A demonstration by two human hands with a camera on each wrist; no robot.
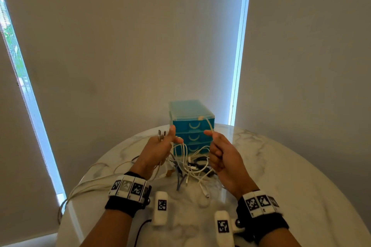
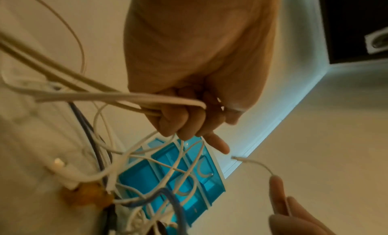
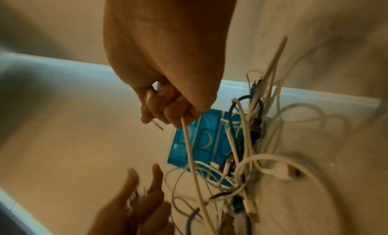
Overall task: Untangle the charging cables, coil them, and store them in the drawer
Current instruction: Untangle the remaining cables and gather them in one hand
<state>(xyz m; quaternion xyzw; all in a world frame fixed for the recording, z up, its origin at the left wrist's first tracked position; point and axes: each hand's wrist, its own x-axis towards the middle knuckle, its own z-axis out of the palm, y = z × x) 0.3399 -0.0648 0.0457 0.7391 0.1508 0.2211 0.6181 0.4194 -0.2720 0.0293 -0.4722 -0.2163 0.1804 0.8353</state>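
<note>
A tangle of white, beige and blue charging cables (image 1: 190, 168) lies on the marble table in front of a blue three-drawer unit (image 1: 191, 126), whose drawers are all closed. My left hand (image 1: 166, 143) is raised over the tangle. It grips a bundle of beige cables (image 2: 147, 104) and a pronged plug (image 1: 161, 134), with several white loops hanging from its fingers (image 2: 184, 127). My right hand (image 1: 212, 136) pinches one white cable (image 3: 189, 152) near its end, and the connector tip (image 1: 200, 118) sticks up in front of the top drawer. Both hands hover just before the drawer unit.
The round marble table (image 1: 281, 166) ends close behind the drawer unit, against blinds and a wall. A long beige cable (image 1: 80, 190) trails off the table's left edge. Bare tabletop lies to the right of the tangle.
</note>
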